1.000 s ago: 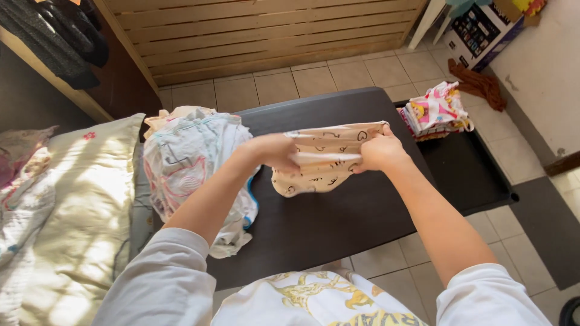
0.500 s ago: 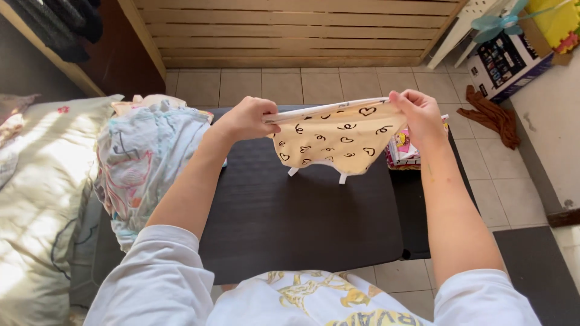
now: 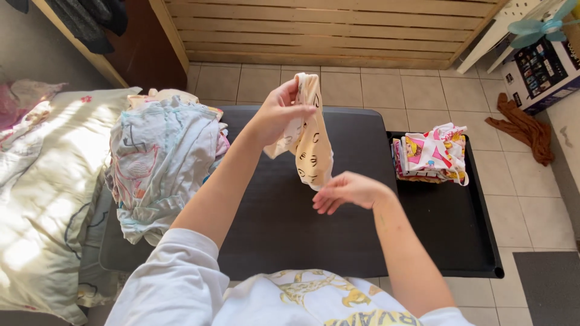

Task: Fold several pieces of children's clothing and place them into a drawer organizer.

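A dark tabletop is seen from above, its far edge running just behind the raised hands and its near edge cut off by the person's white shirt. The middle of the tabletop, below and near the hands, is bare, and open room is left between the two stacks at its sides. At the left edge a pile of pale clothes is heaped, spilling over the side toward a bed. At the right, on a lower dark surface, a folded stack of bright printed clothes is set, well apart from the hands. Tiled floor lies beyond the far edge, closed off by a slatted wooden panel. On the floor at far right a brown cloth is dropped beside a printed box, which is cut off by the frame.

A cream garment with dark heart marks is held up above the far middle of the tabletop, hanging bunched and narrow, so its shape cannot be made out. Its top is gripped by the fingers of the left hand, which is raised with the forearm slanting up from the near left. The right hand is held lower, just below the garment's hanging end, palm down, fingers loosely spread and holding nothing; whether the cloth is touched cannot be told.
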